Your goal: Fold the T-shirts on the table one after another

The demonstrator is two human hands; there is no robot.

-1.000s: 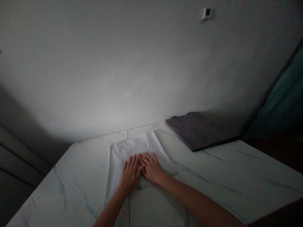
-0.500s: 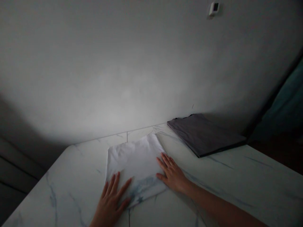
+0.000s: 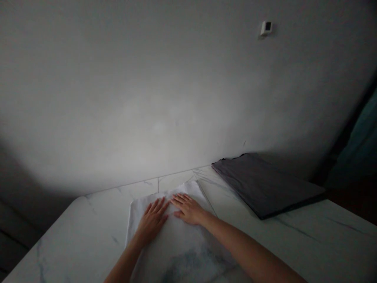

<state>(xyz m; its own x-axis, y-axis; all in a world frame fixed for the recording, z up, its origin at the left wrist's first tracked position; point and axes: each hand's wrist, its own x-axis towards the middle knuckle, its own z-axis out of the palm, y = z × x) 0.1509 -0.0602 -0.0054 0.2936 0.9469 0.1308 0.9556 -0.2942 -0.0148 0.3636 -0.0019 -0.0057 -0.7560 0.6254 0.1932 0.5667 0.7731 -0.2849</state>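
Note:
A folded white cloth (image 3: 173,239), with a blurry blue-grey print toward its near side, lies flat on the marbled table. It looks like a garment, though its exact kind does not show. My left hand (image 3: 153,220) rests palm down on its far left part, fingers stretched out. Close beside it, my right hand (image 3: 188,210) lies flat on the upper middle of the cloth, its fingers pointing left. The fingertips of both hands nearly meet. Neither hand grips anything.
A folded dark grey cloth (image 3: 265,184) lies at the back right against the wall (image 3: 165,98). The white marbled table (image 3: 82,236) has visible seams. A small white device (image 3: 266,27) is mounted high on the wall, and teal fabric (image 3: 359,145) hangs at far right.
Both hands have slid forward over the white cloth to its far part and come closer together. The view has tilted up a little, so the table sits lower in it.

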